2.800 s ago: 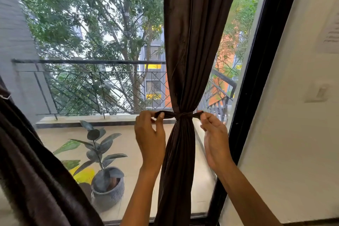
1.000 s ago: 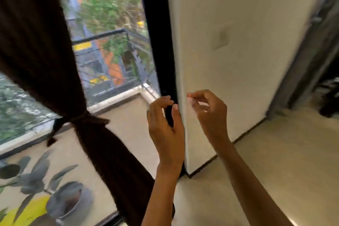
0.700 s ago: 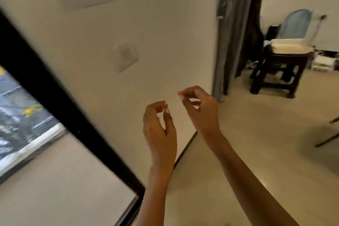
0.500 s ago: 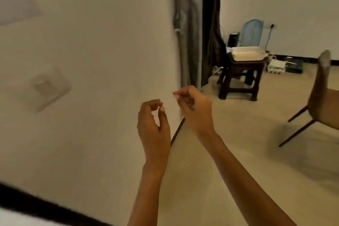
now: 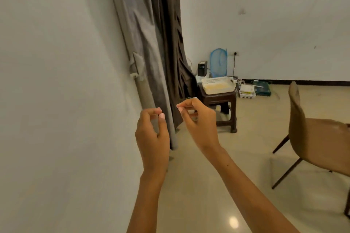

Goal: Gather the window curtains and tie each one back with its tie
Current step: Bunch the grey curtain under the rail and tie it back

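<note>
Beside the hanging curtains (image 5: 157,47), left hand (image 5: 152,134) and right hand (image 5: 198,121) raised, each grip curled, holding nothing

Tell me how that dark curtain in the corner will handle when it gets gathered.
The dark curtain hangs in loose folds, so it is probably floppy and will bunch easily. It reaches the floor, so it may feel fairly heavy. The grey curtain beside it may get caught up.
</note>
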{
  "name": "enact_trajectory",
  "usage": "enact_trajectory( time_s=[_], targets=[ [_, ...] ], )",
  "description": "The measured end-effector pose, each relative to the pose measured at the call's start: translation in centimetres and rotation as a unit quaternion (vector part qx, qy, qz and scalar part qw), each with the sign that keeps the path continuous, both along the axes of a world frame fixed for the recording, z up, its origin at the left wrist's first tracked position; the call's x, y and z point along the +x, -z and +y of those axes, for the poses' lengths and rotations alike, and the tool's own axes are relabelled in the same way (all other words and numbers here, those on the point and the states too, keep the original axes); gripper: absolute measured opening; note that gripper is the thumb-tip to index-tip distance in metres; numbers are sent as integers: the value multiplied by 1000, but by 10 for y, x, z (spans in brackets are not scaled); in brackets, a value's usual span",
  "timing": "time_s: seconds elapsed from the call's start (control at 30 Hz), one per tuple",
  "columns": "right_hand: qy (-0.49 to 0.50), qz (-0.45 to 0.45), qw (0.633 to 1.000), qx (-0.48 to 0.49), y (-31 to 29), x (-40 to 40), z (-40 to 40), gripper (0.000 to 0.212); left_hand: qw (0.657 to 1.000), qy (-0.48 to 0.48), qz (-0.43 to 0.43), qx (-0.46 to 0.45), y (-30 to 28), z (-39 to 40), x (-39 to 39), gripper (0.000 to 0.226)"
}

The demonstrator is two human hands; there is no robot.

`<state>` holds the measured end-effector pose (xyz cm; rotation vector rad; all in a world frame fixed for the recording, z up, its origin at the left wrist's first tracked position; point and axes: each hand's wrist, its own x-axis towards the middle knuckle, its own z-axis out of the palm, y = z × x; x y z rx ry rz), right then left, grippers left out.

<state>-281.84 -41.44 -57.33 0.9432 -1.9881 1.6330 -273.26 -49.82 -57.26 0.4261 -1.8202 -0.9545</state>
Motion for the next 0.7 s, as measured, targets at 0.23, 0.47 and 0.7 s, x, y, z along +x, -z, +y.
enact_trajectory(
  time_s=[0.23, 0.47, 0.7],
  targets=[
    [9, 5, 1000, -28, -38, -168, -58, 5, 999, 19, 29, -19, -42, -63, -163, 6],
    [-32, 42, 995, -90, -85, -327, -121, 5, 995, -18, 56, -76, -83, -119, -308, 2],
    [-126, 101, 978, -130, -157, -464, -196, 4, 977, -139, 84, -138, -146, -168, -426, 8]
  ],
)
